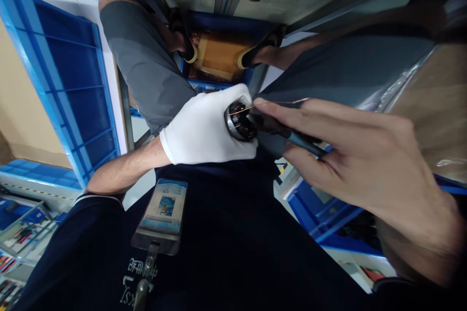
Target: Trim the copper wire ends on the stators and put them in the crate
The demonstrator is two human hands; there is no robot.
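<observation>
My left hand [206, 129], in a white glove, is wrapped round a small motor stator [241, 121] with a metal rim, dark insides and copper windings. The stator's open end faces my right hand. In my bare right hand [350, 155] is a pair of pliers [292, 136] with dark and blue-grey handles; its tip reaches the stator's open end. A thin copper wire [279, 102] runs from the stator along my right index finger. The fingers partly hide the pliers, so the jaws' state is unclear.
Below, between my feet, a blue bin [251, 75] holds a piece of cardboard [221, 56] and copper-coloured scraps. A blue crate [69, 58] stands at left, with a box beside it. Plastic-wrapped cardboard [445, 112] lies at right, above another blue crate [324, 209]. A badge [164, 209] hangs on my chest.
</observation>
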